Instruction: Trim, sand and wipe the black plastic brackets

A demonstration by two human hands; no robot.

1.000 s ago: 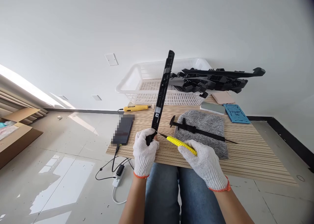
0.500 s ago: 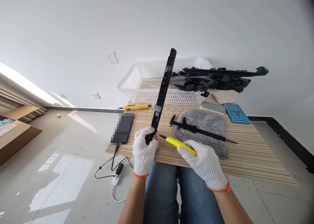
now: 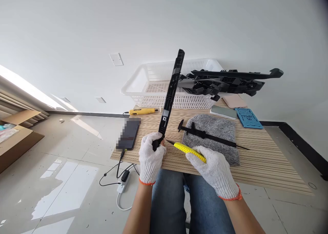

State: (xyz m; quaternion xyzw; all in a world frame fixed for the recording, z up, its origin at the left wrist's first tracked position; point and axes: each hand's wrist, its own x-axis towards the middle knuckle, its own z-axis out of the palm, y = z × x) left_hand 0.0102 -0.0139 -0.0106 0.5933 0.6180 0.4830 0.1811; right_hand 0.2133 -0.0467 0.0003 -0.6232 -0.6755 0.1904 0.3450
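My left hand, in a white knit glove with an orange cuff, is closed round the lower end of a long black plastic strip. The strip stands tilted up, its top leaning right in front of the basket. In my gloved right hand is a yellow utility knife, its dark blade pointing left. The blade tip lies right by the strip's lower end, close to my left thumb; whether it touches I cannot tell. Black calipers rest on a folded grey cloth beyond my right hand.
A white plastic basket stands at the back, with black plastic parts jutting out to the right. A yellow rotary tool and a dark tablet lie left. A grey-green box and blue card lie right on the striped table.
Almost nothing differs. The knife and both hands keep about the same place against the strip, and the whole view has shifted very slightly.
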